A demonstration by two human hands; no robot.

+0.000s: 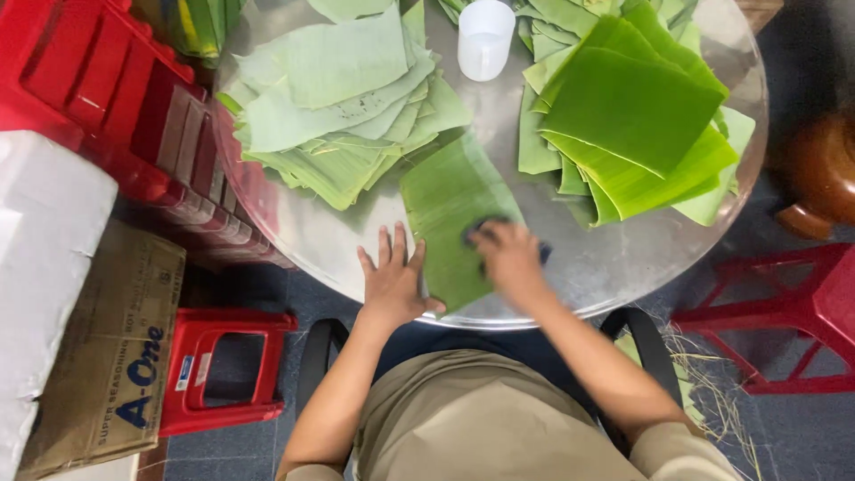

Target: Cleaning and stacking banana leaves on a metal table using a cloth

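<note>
A single green leaf piece [447,205] lies flat at the near edge of a round metal tray [312,236]. My left hand [392,278] rests palm down with fingers spread on the leaf's left edge, pinning it. My right hand [508,256] is closed on a dark cloth [481,227] that presses on the leaf's right side; the hand is blurred. A stack of pale green leaf pieces [338,98] lies at the tray's left, and a stack of brighter green leaf pieces [632,116] at its right.
A white plastic cup [484,37] stands at the tray's far middle. Red plastic stools [227,370] [784,312] stand left and right on the floor, with a cardboard box [107,356], a white foam block [44,258], a red crate [98,80] and a brown pot [819,174].
</note>
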